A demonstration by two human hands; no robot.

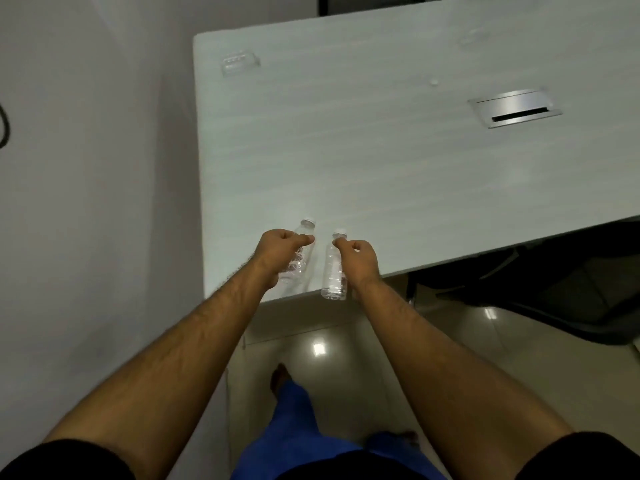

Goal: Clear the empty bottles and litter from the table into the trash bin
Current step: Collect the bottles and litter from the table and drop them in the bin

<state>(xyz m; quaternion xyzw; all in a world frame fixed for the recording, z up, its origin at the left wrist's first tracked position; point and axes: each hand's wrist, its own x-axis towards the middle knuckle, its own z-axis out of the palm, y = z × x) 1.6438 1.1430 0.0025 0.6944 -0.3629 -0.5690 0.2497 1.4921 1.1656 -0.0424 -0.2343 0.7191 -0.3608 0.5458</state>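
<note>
From your head view, two clear, capped plastic bottles stand at the pale table's (398,174) near corner; your left hand (278,252) wraps the crumpled one (300,258); your right hand (358,259) pinches the other's (331,271) neck; they look light, thin-walled, slippery; hold below the caps.

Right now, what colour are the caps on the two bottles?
Both caps look white, on clear plastic bottles, in the head view.

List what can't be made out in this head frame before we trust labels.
- Trash bin: nowhere in the head view.
- Left bottle: body mostly hidden behind the left hand; whether it's gripped is unclear.
- Right bottle: right hand covers one side.
- Clear plastic tray: far, blurred.
- Small speck: too small to identify.
</note>
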